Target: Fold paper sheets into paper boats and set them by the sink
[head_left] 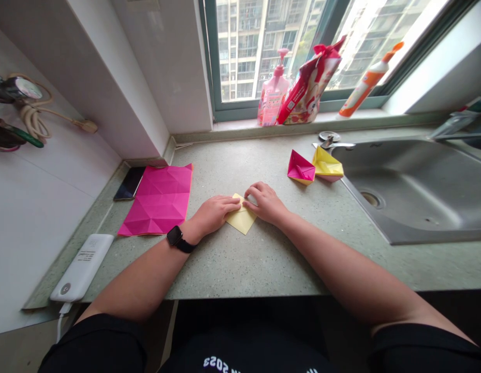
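A folded yellow paper (242, 221), diamond-shaped, lies flat on the counter between my hands. My left hand (215, 213) is at its left edge, fingers together and pressed onto the paper, holding it down. From the other side my right hand (265, 203) has curled fingers and the thumb at the upper right edge, gripping the paper there. The fingertips cover part of the upper folds. Farther back on the right stand two folded paper boats, a pink one (301, 168) and a yellow one (328, 166), touching each other.
A creased pink sheet (162, 199) lies at left, partly over a dark phone (129, 183). Nearer is a white power bank (83, 267) with a cable. A steel sink (383, 230) is at right. A pump bottle (272, 101), red bag (312, 85) and orange-white bottle (364, 88) line the sill.
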Demonstrator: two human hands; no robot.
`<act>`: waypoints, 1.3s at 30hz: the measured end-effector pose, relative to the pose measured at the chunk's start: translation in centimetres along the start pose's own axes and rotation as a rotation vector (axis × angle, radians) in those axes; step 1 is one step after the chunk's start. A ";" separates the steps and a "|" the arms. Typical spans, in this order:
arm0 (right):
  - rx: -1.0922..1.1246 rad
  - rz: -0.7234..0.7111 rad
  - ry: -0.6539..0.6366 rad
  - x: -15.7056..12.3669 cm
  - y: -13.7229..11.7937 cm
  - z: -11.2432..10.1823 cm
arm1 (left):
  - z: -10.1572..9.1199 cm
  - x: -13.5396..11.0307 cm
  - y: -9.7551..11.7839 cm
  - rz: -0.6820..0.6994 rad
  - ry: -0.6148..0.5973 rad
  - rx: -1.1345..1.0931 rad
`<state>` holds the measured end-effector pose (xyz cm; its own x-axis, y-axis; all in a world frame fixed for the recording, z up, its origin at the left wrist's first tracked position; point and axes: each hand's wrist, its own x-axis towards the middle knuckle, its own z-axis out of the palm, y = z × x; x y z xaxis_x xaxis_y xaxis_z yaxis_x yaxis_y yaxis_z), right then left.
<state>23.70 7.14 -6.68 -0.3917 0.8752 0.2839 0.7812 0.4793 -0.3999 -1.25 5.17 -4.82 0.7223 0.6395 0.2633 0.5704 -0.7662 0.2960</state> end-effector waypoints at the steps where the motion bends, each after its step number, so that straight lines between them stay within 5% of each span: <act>1: 0.005 -0.004 -0.003 0.0 0.0 0.0 | -0.1 0.0 -0.1 -0.002 -0.006 -0.006; 17: -0.031 0.031 -0.089 -0.2 0.0 0.7 | -1.3 -0.3 0.3 0.018 -0.027 -0.003; 29: -0.013 0.106 -0.240 -0.7 5.9 -2.4 | -1.9 -1.1 1.4 -0.002 -0.070 0.049; 36: 0.141 0.047 -0.005 -0.1 4.2 -3.7 | -1.8 -0.8 1.8 0.008 -0.104 0.086; 39: 0.081 -0.025 -0.012 -0.3 2.6 -3.0 | -1.5 -0.5 1.4 0.006 -0.117 0.106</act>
<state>27.29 7.94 -5.22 -0.4165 0.8636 0.2842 0.7297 0.5040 -0.4621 -1.38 3.86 -3.12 0.7626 0.6282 0.1541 0.6000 -0.7761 0.1942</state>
